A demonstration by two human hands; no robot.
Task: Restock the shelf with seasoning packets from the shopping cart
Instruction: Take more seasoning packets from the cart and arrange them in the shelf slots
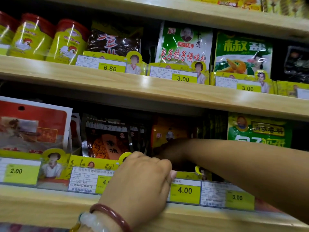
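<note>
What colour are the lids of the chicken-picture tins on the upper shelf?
Red, on yellow tins; clearest in the head view.
</note>
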